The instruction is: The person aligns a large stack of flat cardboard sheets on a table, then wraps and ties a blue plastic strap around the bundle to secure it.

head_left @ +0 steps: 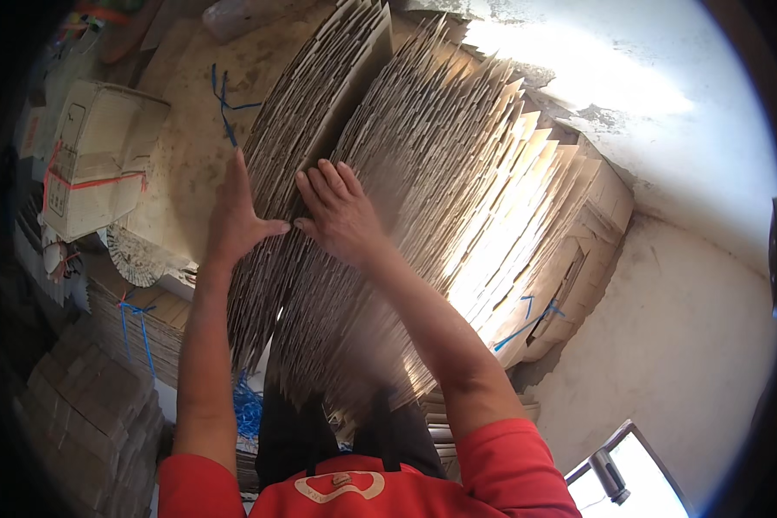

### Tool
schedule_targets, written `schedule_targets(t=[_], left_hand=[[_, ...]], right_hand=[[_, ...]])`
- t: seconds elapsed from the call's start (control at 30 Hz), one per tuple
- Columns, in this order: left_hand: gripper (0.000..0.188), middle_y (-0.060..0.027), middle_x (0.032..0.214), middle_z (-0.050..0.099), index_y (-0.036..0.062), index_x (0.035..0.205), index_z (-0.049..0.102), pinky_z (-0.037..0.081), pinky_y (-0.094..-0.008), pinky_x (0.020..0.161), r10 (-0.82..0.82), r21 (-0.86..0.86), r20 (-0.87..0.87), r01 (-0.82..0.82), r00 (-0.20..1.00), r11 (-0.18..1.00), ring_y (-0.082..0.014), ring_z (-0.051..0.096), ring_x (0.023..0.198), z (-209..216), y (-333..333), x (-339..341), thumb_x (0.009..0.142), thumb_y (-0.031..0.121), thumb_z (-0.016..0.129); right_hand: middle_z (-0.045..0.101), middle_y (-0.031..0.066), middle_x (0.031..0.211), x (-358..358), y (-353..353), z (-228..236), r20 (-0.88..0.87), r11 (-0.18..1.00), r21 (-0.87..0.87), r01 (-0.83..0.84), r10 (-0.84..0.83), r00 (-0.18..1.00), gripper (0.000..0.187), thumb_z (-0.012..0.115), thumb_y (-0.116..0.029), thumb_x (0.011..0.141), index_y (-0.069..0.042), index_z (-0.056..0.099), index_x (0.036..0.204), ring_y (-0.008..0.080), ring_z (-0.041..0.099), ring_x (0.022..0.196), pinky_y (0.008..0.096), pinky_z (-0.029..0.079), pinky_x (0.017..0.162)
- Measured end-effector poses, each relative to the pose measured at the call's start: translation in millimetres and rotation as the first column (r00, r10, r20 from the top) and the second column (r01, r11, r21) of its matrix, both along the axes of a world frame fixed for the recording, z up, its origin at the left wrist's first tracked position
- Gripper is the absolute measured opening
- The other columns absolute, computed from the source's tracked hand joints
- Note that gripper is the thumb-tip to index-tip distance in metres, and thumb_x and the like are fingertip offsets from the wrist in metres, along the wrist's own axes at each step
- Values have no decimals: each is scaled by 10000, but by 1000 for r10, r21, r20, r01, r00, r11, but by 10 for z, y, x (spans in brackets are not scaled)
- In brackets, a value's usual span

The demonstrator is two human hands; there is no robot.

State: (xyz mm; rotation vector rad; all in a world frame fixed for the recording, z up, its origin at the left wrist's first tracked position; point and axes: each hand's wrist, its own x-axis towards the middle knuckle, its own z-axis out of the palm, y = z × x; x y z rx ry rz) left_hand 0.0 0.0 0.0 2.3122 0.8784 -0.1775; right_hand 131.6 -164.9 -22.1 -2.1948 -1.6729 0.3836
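Down the middle of the view, cardboard sheets are stood on edge in two long rows, a left row [298, 104] and a wider right row [423, 164], divided by a narrow dark gap. What they are borne on cannot be told. The left grip [236, 226] is laid along the outer side of the left row, fingers straight and thumb spread over its top edges; nothing is clenched. The right grip [347, 220] is rested flat on the right row beside the gap, fingers loosely extended and closed on nothing.

By all appearances, a batch is being parted from the main row and squared up. An even press from both sides is probably called for next, so that the batch is kept upright and together.

Grey-brown, closely packed edges are shown by the left row, with tips slightly uneven. The right row is fanned and leaned rightward, and its right part is turned pale by bright light. Near the left row, a blue strap [224, 105] is left loose on a tan surface [186, 82].
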Motion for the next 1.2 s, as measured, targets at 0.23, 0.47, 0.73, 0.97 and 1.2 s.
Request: schedule_targets(t=[0.23, 0.47, 0.73, 0.97, 1.2], left_hand=[[1331, -209, 1593, 140, 78, 1546, 1, 244, -443, 1177, -16, -34, -26, 15, 1000, 999, -371, 195, 1459, -16, 171, -13, 571, 222, 896], [1209, -241, 1568, 182, 39, 1532, 63, 297, -448, 1148, 75, 125, -150, -56, 986, 991, -393, 248, 1433, -8, 42, 155, 607, 178, 829], [1168, -223, 1468, 386, 84, 1526, 170, 387, -470, 1073, 160, 228, 55, -168, 986, 959, -401, 401, 1334, -191, -70, 130, 584, 199, 850], [1213, -213, 1472, 389, 124, 1544, 158, 346, -447, 1110, 6, 181, 113, -26, 994, 983, -388, 381, 1354, -155, 120, 75, 578, 215, 887], [1239, -228, 1487, 363, 130, 1552, 120, 333, -463, 1113, 63, 111, 53, -68, 997, 991, -401, 351, 1370, -250, 497, -27, 575, 245, 872]], right_hand=[[411, 199, 1457, -2, -9, -67, -11, 987, 159, 24, -23, 1000, 709, 622, -402, 878, 33, 431, 1404, 340, 271, 1430, 462, 167, 1210], [450, 234, 1410, 1, -131, -157, -4, 969, 245, 45, -46, 999, 614, 673, -317, 856, 71, 518, 1306, 371, 319, 1403, 479, 235, 1188], [483, 244, 1372, 23, -120, -159, -13, 966, 257, 29, -26, 1000, 566, 683, -299, 847, 88, 547, 1238, 385, 347, 1383, 488, 260, 1176], [485, 241, 1370, 23, -148, -182, -34, 961, 270, 60, -52, 998, 561, 680, -304, 851, 76, 540, 1241, 388, 347, 1382, 490, 251, 1178], [542, 203, 1315, 34, -117, -125, 29, 955, 295, 42, -53, 998, 551, 711, -305, 832, 34, 571, 1243, 364, 436, 1328, 476, 337, 1130]])
